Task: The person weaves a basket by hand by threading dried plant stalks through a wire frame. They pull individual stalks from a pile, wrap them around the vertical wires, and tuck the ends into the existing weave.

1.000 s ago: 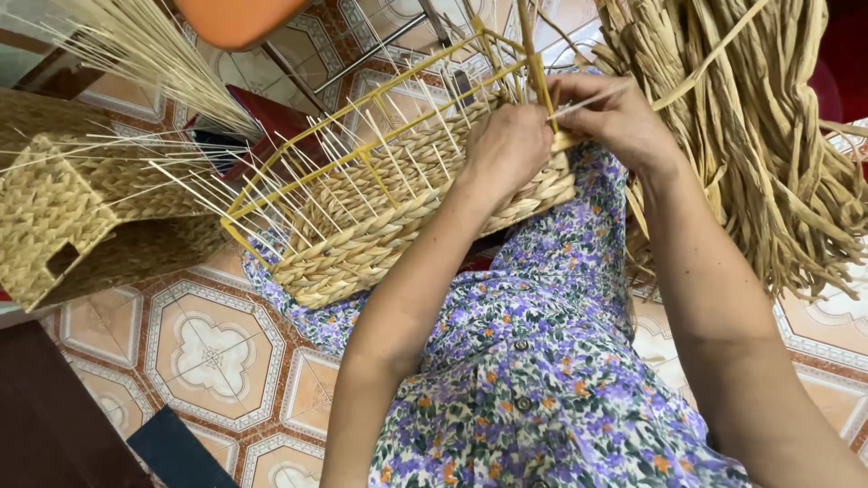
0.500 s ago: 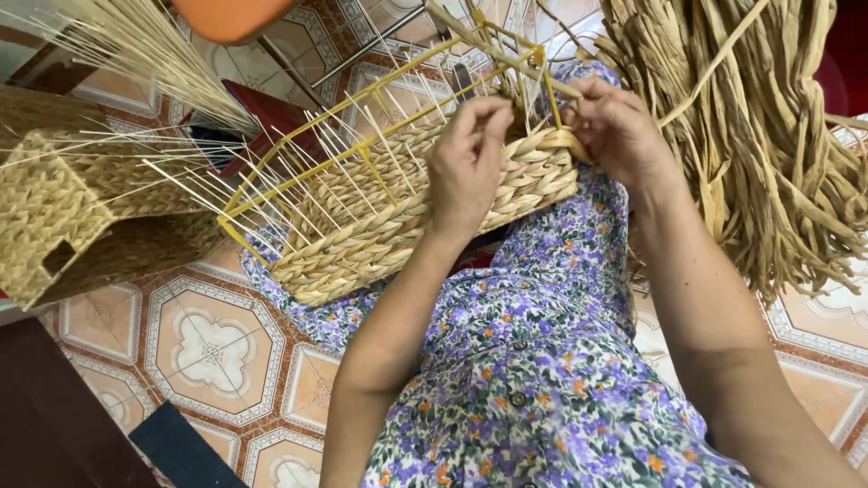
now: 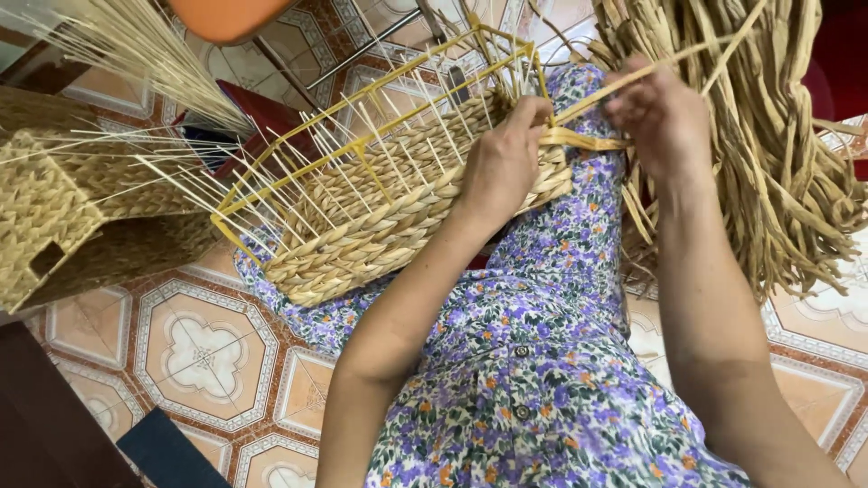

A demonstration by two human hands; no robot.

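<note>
Half-woven basket [image 3: 389, 217] at frame centre, resting on the lap. Left hand [image 3: 502, 163] now pressed on its rim, pinching the straw strand [image 3: 588, 140]. Right hand [image 3: 660, 113] moved rightward since earlier, clenched, pulling that strand taut.

Finished woven box [image 3: 54, 217] — patterned floor tiles [image 3: 203, 352]

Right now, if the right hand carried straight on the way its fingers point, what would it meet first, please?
Probably the bundle of dried straw strands just beyond the right hand, though depth is unclear.
</note>
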